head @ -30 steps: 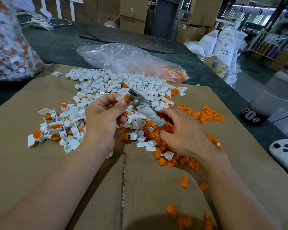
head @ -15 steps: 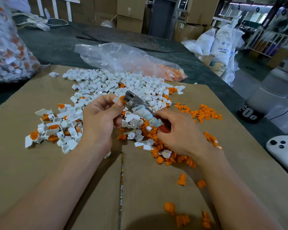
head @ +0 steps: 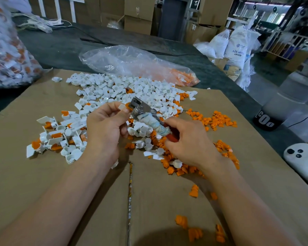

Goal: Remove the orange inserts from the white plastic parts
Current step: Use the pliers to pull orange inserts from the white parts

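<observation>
My left hand (head: 105,126) pinches a small white plastic part (head: 122,106) with an orange insert (head: 127,105) showing at its end. My right hand (head: 187,141) grips the red handles of metal pliers (head: 142,110), whose shaft is wrapped in pale cloth; the jaws sit against the orange insert. Behind the hands lies a large heap of white parts (head: 124,89). A smaller heap of white parts with orange inserts (head: 55,135) lies to the left. Loose orange inserts (head: 215,119) are scattered to the right and near me.
All lies on a flattened cardboard sheet (head: 43,174) with a centre seam. A clear plastic bag (head: 132,64) with orange pieces lies behind the heap, a filled bag (head: 7,50) at far left. A white controller (head: 302,158) and a grey container (head: 288,100) sit to the right.
Both hands, the part and the pliers have stayed together with only a slight shift; the jaws remain at the orange insert.
</observation>
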